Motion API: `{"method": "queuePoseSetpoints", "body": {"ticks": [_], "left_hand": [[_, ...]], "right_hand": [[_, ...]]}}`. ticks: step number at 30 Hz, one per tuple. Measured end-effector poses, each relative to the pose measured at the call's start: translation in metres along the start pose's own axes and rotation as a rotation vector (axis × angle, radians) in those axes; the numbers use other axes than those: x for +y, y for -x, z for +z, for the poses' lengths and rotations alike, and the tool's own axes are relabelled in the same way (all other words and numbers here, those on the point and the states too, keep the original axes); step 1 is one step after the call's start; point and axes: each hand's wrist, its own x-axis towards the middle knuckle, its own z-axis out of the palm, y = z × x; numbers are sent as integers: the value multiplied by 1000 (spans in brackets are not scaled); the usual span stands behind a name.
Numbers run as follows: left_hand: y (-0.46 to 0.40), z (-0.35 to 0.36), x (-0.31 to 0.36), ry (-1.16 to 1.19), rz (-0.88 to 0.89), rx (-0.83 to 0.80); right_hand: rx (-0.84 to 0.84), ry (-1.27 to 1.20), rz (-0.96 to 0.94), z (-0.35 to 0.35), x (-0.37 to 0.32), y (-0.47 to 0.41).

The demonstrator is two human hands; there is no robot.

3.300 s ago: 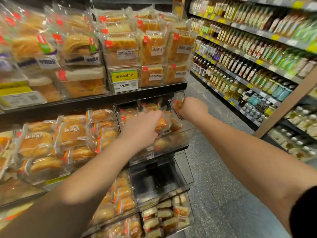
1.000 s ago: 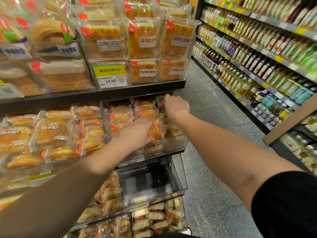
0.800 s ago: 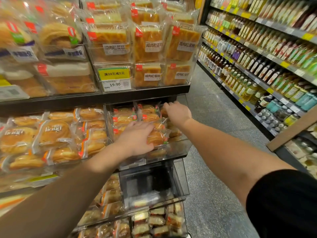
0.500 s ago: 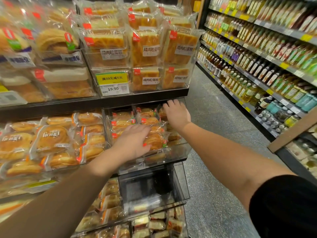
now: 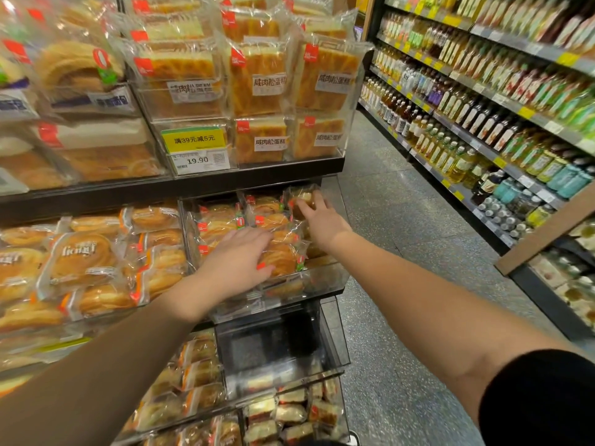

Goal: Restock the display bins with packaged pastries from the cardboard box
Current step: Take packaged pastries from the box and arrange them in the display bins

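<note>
Reaching both arms into the clear display bin (image 5: 325, 278) on the middle shelf.

Your left hand (image 5: 236, 263) lies flat, fingers straight and spread, pressing a wrapped pastry (image 5: 280, 259) at the bin's front, its long axis running left to right. Your right hand (image 5: 323, 220) stretches further back, fingertips (image 5: 302, 206) touching a pastry packet (image 5: 301, 196) in the rear right corner; nothing is gripped. Which way that packet points, you cannot tell.

The left hand (image 5: 238, 262) covers the pastry packs beneath it in the clear bin (image 5: 325, 278); the right hand's (image 5: 322, 220) fingertips hide part of a wrapper. Bottle labels (image 5: 476, 123) are too small to read.
</note>
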Motion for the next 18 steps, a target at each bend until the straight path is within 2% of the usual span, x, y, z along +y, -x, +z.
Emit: {"method": "queuePoseSetpoints", "body": {"ticks": [11, 18], "left_hand": [[-2, -1, 2, 1, -25, -4], [0, 2, 0, -15, -7, 38]], "right_hand": [[-28, -16, 30, -7, -6, -29], [216, 115, -21, 2, -4, -4]]}}
